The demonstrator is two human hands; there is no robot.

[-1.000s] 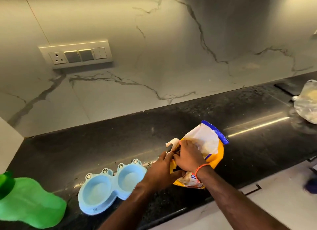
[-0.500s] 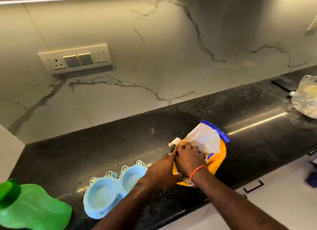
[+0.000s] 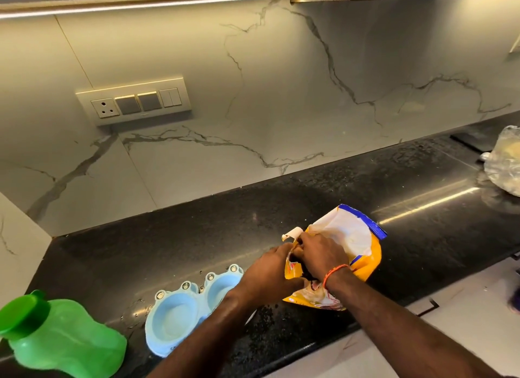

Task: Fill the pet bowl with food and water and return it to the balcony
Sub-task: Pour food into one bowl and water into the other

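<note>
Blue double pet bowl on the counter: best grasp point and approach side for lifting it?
Probably the narrow waist between the two cups of the blue pet bowl, or the front-left rim, coming from above at the counter's front edge. It lies flat and upright on the black counter. The left hand and forearm cross over its right cup, and the green bottle lies to its left.

head view, close, downward over black counter

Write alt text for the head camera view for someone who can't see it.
Both hands, left hand and right hand, grip the torn top of a yellow food bag on a black counter. A light blue double pet bowl sits left of the bag, looking empty, with a green bottle further left.
</note>
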